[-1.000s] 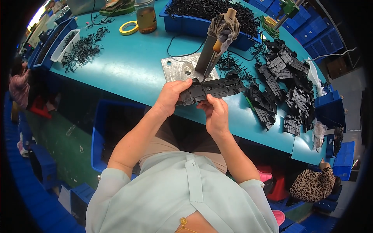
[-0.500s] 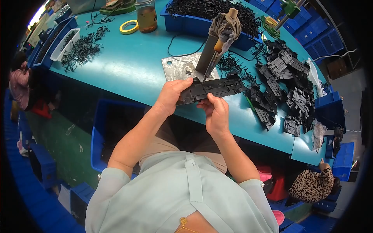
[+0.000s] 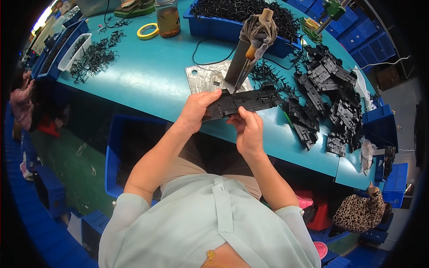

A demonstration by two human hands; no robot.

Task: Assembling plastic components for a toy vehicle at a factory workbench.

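Observation:
A long black plastic part (image 3: 254, 101) is held level over the near edge of the teal table. My left hand (image 3: 196, 109) is closed on its left end, thumb on top. My right hand (image 3: 247, 127) pinches its near edge by the middle, some fingers hidden underneath. The narrow tip of a tool with an orange-yellow handle (image 3: 251, 52) reaches down to the part's top. That tool is fixed to an upright post (image 3: 236, 64) wrapped in cloth strips, standing by a metal plate (image 3: 205, 79).
A heap of similar black parts (image 3: 330, 80) lies to the right. Behind the post stands a blue bin (image 3: 214, 27) full of small black pieces; more pieces (image 3: 94, 58) lie at left. A jar (image 3: 168, 20) and yellow tape roll (image 3: 148, 31) stand at the back. Other people sit left and right.

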